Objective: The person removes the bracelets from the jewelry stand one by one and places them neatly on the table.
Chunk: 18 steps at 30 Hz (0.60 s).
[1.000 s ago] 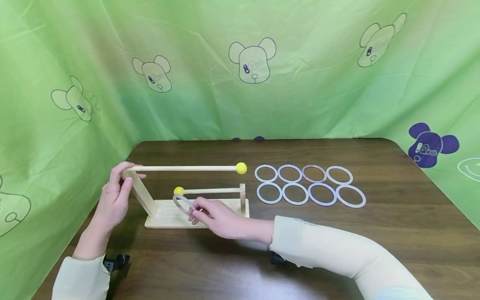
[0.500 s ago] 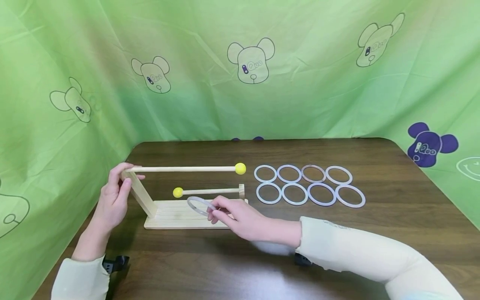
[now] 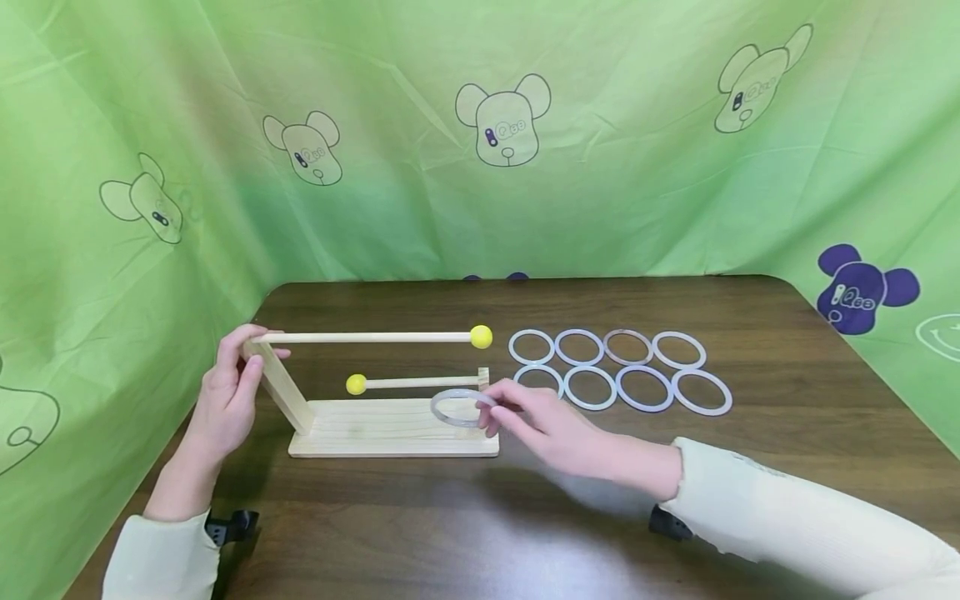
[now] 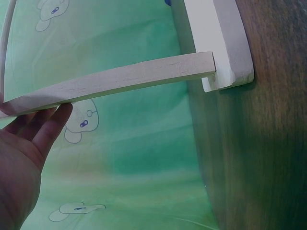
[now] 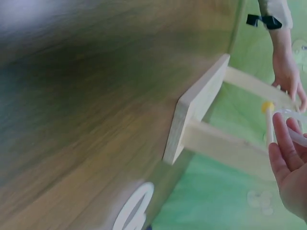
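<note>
A wooden stand (image 3: 390,429) has a tall post on its left and a short post on its right, each bearing a horizontal rod tipped with a yellow ball. My left hand (image 3: 225,396) grips the top of the tall post (image 4: 129,74), thumb in front and fingers behind. Between thumb and fingers, my right hand (image 3: 551,425) pinches a pale translucent ring (image 3: 450,420), held in front of the short post and above the base. No ring hangs on the upper rod (image 3: 367,337) or the lower rod (image 3: 420,382).
Several similar rings (image 3: 645,388) lie in two rows on the dark wooden table (image 3: 375,533), right of the stand. A green cloth (image 3: 420,217) with bear-head prints hangs behind the table and at its sides.
My right hand has drawn the ring rightward, from beside the lower rod's yellow ball to the short post, and the ring now lies flatter. My left hand keeps its place on the tall post.
</note>
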### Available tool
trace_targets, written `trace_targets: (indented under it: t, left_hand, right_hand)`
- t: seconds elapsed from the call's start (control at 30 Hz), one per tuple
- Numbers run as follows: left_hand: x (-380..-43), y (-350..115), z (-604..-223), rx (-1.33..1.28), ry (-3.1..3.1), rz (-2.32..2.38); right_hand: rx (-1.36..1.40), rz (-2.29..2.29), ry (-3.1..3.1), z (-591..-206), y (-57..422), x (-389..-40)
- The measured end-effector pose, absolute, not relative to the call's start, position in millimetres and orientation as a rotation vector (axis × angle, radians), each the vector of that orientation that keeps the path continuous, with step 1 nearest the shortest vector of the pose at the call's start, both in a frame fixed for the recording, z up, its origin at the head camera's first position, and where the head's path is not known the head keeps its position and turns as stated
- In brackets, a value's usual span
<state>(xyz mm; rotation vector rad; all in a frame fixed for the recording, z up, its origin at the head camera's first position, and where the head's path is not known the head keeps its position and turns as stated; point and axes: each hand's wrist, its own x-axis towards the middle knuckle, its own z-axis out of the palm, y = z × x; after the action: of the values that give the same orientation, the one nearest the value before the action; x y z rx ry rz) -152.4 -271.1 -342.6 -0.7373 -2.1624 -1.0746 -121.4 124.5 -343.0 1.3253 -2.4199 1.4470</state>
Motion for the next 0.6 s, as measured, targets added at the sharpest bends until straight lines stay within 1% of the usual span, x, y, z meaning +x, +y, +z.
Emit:
trace_targets:
  t: [0.23,0.6]
  left_hand:
    - [-151.8,-270.9,-343.3,-0.741,-2.16,-1.088]
    - [-152.3,-271.5,-342.2,-0.742,-2.164,-1.082]
  right_hand:
    - [1.3,1.356,-2.358,-343.9,155.8,-126.1]
    - [1.141,1.208,-2.394,-346.4,194.7,-127.9]
